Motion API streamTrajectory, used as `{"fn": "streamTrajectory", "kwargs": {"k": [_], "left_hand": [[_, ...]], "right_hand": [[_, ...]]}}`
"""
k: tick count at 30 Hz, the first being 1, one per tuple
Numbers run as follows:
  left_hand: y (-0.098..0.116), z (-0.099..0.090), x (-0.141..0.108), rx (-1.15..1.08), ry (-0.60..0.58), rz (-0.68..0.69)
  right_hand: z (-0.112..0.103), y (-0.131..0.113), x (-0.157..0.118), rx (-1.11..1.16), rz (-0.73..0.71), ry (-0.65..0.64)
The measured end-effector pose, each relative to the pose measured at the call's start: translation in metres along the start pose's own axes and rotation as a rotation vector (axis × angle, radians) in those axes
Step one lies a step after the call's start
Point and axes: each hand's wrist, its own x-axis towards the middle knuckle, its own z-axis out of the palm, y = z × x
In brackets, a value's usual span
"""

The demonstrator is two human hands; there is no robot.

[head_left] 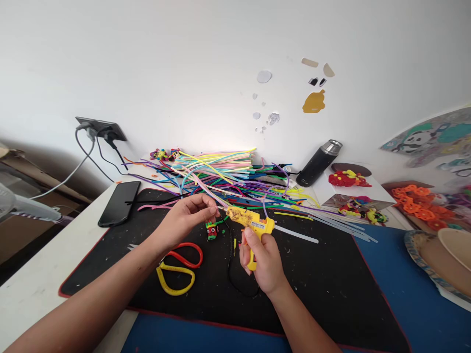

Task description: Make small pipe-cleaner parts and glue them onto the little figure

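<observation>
My right hand (264, 260) is wrapped round the grip of a yellow hot glue gun (246, 215) with brown stains on its barrel. A pale glue stick (297, 234) juts from the gun's back end. The nozzle points left, toward my left hand (196, 211), whose thumb and fingertips are pinched together close to the tip. Whatever they hold is too small to make out. Just below lies a small red and green figure (211, 230) with googly eyes. Scissors (176, 279) with one red and one yellow handle lie on the black mat (309, 294).
A heap of colourful pipe cleaners (221, 169) spreads along the wall. Several spare glue sticks (342, 225) lie to its right. A black phone (119, 203) rests at left, a black flask (319, 163) leans at the back, and a box of orange pieces (414, 201) stands at right.
</observation>
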Motion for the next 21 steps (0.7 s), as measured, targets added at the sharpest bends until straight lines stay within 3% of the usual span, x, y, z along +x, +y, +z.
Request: {"fn": "streamTrajectory", "kwargs": {"k": [21], "left_hand": [[0.0051,0.0023,-0.0011,0.019,0.023,0.003]], "right_hand": [[0.0001,-0.0016,0.0001,-0.026,0.015,0.012]]}}
